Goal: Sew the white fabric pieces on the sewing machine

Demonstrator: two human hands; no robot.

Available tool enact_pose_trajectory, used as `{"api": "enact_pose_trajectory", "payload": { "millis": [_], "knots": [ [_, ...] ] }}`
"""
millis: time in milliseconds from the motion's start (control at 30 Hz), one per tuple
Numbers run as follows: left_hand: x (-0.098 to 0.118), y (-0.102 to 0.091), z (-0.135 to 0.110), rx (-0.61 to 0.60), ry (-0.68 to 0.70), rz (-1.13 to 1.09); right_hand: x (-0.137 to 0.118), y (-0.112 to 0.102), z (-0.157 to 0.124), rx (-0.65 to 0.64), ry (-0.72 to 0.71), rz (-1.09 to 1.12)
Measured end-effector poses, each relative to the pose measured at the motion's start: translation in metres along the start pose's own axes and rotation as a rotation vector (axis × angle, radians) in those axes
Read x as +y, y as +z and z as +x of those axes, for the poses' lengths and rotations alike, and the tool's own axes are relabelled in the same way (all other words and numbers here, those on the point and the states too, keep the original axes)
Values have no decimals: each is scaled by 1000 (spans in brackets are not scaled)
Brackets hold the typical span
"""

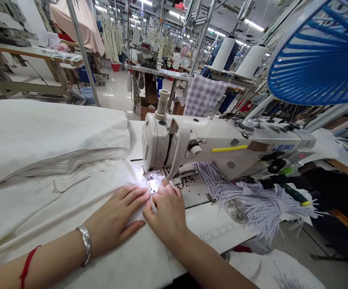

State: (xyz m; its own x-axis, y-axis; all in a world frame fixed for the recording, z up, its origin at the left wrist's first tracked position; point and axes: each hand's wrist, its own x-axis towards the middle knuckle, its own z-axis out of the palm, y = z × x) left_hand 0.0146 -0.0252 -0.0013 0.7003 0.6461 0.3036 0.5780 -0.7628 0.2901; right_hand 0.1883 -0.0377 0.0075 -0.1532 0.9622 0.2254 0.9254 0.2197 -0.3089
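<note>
- White fabric (pixel 80 192) spreads across the left side of a sewing table, its near part running under the left hand toward the lit needle area of a sewing machine (pixel 216 148).
- The left hand (pixel 116 218) lies flat on the fabric, palm down, fingers extended and gripping nothing, fingertips just beside the bright needle plate (pixel 154 185).
- The right hand (pixel 169 212) sits at the plate's near edge, fingers curled and thumb drawn in narrow; whether cloth is pinched between them cannot be told.
- A silver bracelet (pixel 85 243) circles the left wrist, with a red cord (pixel 29 265) farther up the forearm.
- To the left, a folded white pile (pixel 53 132) shows many stacked layers along its near edge.
- Right of the hands, a bundle of pale lilac strips (pixel 252 200) trails over the table beneath the machine's arm, beside a round metal dish (pixel 236 210).
- Behind the machine hangs a checked cloth (pixel 204 94); a blue fan (pixel 321 60) fills the upper right.
- In the background, a person in white (pixel 176 59) is among other workstations.
</note>
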Motion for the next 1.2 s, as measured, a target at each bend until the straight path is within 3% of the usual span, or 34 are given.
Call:
{"api": "enact_pose_trajectory", "payload": {
  "millis": [133, 267, 400, 600, 867, 1000, 1200],
  "knots": [
    [-4, -4, 5, -30, 56, 73, 0, 1, -2, 8, 1, -1],
    [8, 3, -2, 18, 55, 197, -1, 0, -4, 4, -2, 21],
    [18, 9, -11, 44, -37, 134, -2, -2, -5, -16, 5, 24],
    [10, 0, -5, 3, -44, 67, -2, -2, -5, -26, 9, 18],
    [2, -4, -1, -43, 115, 171, -4, -3, -6, -40, 13, 25],
    [14, 4, -13, 23, 0, 152, -3, -2, -7, -34, 11, 37],
    [14, 1, -11, -42, -51, 135, -2, -2, -10, -30, 9, 38]
  ]
}}
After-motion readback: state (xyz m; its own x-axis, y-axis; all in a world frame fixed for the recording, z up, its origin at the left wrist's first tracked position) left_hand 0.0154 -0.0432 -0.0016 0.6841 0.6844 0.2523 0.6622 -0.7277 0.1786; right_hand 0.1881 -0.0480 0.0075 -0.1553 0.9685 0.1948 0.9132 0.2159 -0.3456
